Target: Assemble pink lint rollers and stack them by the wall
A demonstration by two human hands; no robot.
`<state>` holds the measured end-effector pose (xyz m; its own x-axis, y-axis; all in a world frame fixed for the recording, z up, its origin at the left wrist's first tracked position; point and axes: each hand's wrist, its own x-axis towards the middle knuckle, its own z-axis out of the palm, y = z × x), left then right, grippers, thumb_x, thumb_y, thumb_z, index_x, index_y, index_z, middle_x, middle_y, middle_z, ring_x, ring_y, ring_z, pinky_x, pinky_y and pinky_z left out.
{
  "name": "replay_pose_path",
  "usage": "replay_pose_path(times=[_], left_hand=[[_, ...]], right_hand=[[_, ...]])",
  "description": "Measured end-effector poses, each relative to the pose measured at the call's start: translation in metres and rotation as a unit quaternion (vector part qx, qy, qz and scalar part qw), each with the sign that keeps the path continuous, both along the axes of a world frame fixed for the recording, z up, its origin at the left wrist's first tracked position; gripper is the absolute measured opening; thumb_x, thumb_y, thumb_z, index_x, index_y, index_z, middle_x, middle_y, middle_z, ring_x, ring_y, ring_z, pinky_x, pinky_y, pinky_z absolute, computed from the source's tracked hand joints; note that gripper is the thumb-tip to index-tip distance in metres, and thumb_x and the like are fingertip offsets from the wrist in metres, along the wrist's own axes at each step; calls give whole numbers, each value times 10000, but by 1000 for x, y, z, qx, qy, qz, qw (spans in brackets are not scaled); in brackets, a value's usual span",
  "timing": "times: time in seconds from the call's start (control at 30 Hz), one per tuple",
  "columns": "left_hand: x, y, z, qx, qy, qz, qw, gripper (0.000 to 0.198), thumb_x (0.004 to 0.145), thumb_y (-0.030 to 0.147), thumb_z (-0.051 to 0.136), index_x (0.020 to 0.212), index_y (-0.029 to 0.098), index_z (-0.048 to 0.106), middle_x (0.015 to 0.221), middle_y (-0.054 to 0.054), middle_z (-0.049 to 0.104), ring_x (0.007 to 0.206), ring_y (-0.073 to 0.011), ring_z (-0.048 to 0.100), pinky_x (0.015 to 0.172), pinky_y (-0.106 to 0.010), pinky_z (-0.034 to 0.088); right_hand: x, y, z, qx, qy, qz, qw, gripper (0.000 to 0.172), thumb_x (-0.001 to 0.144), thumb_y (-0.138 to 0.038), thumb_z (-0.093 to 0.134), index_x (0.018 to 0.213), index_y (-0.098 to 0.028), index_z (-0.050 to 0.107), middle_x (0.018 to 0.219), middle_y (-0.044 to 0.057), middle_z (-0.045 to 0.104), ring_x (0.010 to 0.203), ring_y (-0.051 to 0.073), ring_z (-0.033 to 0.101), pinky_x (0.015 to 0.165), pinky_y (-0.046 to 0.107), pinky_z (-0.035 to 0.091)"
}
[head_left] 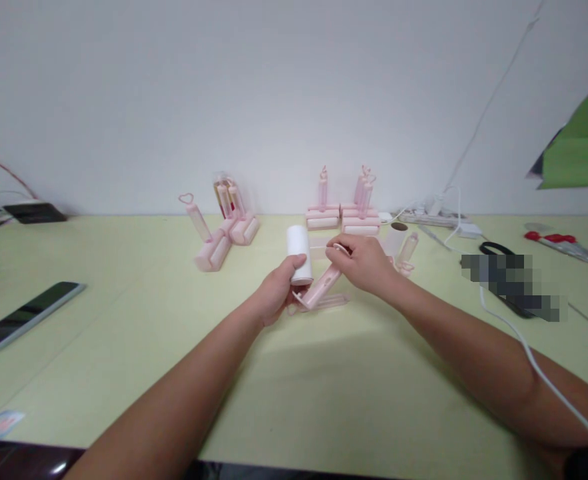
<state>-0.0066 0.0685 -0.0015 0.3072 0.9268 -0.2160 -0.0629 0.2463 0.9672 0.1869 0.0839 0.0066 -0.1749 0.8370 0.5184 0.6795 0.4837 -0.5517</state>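
My left hand (277,288) is closed round the lower end of a white lint roller refill (299,248), which stands nearly upright. My right hand (367,264) pinches the upper right end of a pink plastic lint roller cover (323,287). The cover slants down to the left, its lower end beside my left fingers; whether they grip it too is hidden. Just beneath, a clear pink lint roller handle (327,304) lies on the table. Behind my right hand stands another white refill (397,236) with a brown core, and near it a second handle (409,248).
Assembled pink lint rollers stand at the back left (214,251) and back centre (360,223). A phone (29,315) lies at left. To the right are a power strip (431,219), a black strap (499,250), red-handled scissors (567,245) and a white cable (524,347) crossing over my right forearm.
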Motion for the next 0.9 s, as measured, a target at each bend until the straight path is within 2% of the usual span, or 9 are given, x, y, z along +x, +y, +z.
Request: replay_pose_path(times=[0.17,0.4,0.53,0.67,0.73,0.8,0.9], left_hand=[[1,-8,4,41,32,-15,999,465,729,609,572,768,147,546,599,3,544,505,-122,467,482,-246,334],[-3,-9,4,79,73,-97,989,455,723,601,555,703,147,530,560,-2,526,463,-115,435,460,-250,316],[-5,-8,6,109,116,-161,974,439,767,576,520,681,146,525,542,-2,511,459,-116,432,460,-248,319],[-11,-7,13,163,187,-204,947,381,803,505,503,712,138,549,584,-10,529,498,-129,458,483,-250,344],[-15,-6,17,205,234,-210,927,325,810,452,514,741,139,567,623,-9,549,541,-137,486,509,-246,356],[-19,-6,22,253,279,-203,904,251,795,393,551,801,146,595,689,-3,584,613,-148,524,552,-236,373],[-24,-6,28,325,341,-192,861,236,750,339,610,914,170,621,790,12,626,707,-168,563,608,-231,388]], right_hand=[[-4,-5,7,-50,66,34,996,441,920,-489,505,621,-171,573,562,-35,497,556,117,465,530,254,282],[-4,-4,9,-103,168,30,980,533,883,-665,488,666,-181,544,509,-53,402,473,103,397,450,235,258],[-6,-7,11,-186,222,47,956,557,844,-725,503,670,-196,482,473,-76,348,370,71,301,356,215,207],[-6,-12,16,-302,267,112,908,578,813,-767,508,720,-196,496,504,-63,419,336,59,313,276,185,181],[-3,-14,20,-331,275,157,889,577,816,-761,513,755,-187,521,543,-45,477,342,54,346,255,165,197],[2,-15,24,-350,272,200,874,558,822,-732,543,788,-175,555,578,-22,536,361,57,403,253,150,266],[9,-16,29,-396,265,248,843,519,828,-674,595,890,-160,622,725,49,674,458,98,559,323,168,445]])
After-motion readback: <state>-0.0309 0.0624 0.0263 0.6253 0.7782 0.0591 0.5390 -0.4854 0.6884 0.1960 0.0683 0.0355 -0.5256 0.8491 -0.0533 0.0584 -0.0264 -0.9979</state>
